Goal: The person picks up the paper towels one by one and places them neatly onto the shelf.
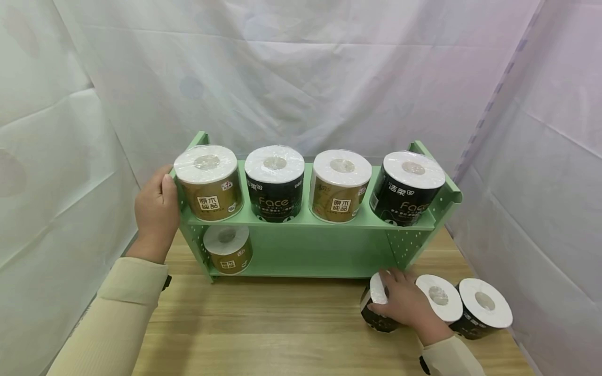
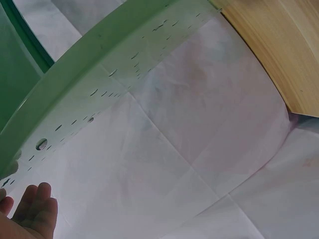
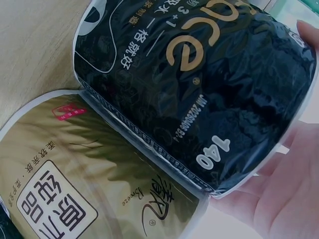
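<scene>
My left hand [image 1: 157, 214] grips the left side panel of a green two-tier rack [image 1: 324, 250]; in the left wrist view some fingers [image 2: 37, 209] show beside the perforated panel. At the front right, my right hand [image 1: 406, 300] holds a black-wrapped toilet paper roll [image 1: 376, 318], which looks slightly tilted. The right wrist view shows this black roll [image 3: 199, 99] against a gold-wrapped toilet paper roll [image 3: 84, 164], with part of the palm behind it. A gold toilet paper roll [image 1: 229, 256] stands at the left end of the lower tier.
Several gold and black toilet paper rolls [image 1: 275, 193] stand spaced along the upper tier. Right of my right hand, a toilet paper roll [image 1: 439, 297] and a black one [image 1: 484, 308] stand on the wooden table [image 1: 263, 334]. White cloth [image 1: 282, 78] hangs behind and at both sides.
</scene>
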`<state>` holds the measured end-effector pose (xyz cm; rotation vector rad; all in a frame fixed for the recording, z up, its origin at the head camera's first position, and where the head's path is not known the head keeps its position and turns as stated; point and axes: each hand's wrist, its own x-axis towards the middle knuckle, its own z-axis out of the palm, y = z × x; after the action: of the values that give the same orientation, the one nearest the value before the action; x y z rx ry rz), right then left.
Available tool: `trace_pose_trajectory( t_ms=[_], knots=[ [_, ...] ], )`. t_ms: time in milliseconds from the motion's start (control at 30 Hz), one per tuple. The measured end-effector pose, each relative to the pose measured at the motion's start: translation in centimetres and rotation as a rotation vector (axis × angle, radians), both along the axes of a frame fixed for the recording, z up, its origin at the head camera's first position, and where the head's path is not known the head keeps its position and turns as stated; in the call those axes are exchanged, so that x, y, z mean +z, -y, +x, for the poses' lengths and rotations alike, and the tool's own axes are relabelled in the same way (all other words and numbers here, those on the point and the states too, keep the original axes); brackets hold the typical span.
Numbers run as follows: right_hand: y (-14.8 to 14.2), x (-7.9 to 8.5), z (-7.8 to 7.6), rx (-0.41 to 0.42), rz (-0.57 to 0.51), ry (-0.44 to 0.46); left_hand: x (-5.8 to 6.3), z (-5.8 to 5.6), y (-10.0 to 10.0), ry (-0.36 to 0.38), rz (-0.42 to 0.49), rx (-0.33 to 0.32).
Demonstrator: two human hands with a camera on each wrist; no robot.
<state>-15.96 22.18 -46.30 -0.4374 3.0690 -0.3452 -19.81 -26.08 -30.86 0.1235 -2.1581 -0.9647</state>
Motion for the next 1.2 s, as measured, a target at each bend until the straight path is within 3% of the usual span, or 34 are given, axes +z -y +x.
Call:
trace_pose_trajectory(
  t_ms=[400,933,1200],
  knots=[
    [0.06,-0.61,-0.34,0.022,0.011,-0.082,0.15,0.06,-0.06,0.017,-0.001,-0.005],
    [0.11,-0.66,-0.44,-0.013,0.022,-0.062,0.16,0.01,-0.11,0.012,-0.011,0.001],
    [0.24,-0.67,-0.34,-0.028,0.004,-0.102,0.02,-0.05,-0.05,0.001,-0.011,0.007]
  ],
)
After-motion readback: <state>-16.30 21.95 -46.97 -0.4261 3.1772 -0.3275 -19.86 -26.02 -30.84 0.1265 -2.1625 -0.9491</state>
